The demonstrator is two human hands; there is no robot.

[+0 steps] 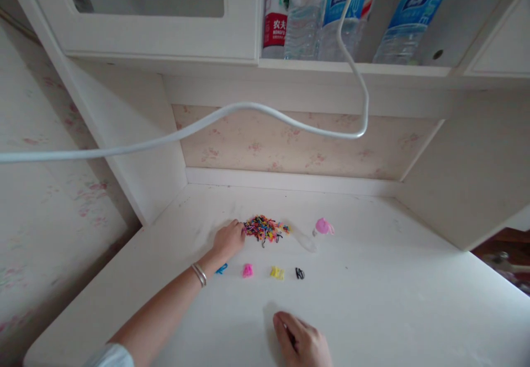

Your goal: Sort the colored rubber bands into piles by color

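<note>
My left hand [229, 240] reaches to the left edge of a pile of small multicoloured rubber bands [263, 228]. Its fingers are closed together at the pile, and their tips are partly hidden. Nearer me lie small sorted groups of bands: blue [222, 269], partly behind my wrist, pink [247, 270], yellow [277, 272] and black [300, 274]. My right hand [301, 340] rests near the front of the table, fingers curled in and thumb against them; what they hold, if anything, is hidden. A clear plastic bag or tube [304, 239] lies against the pile's right side.
A small pink object [324, 226] lies right of the pile on the white tabletop [393, 301]. A white cable [248, 106] hangs across the view above. Water bottles [343, 14] stand on the shelf over the table. Side panels [467, 168] border the table.
</note>
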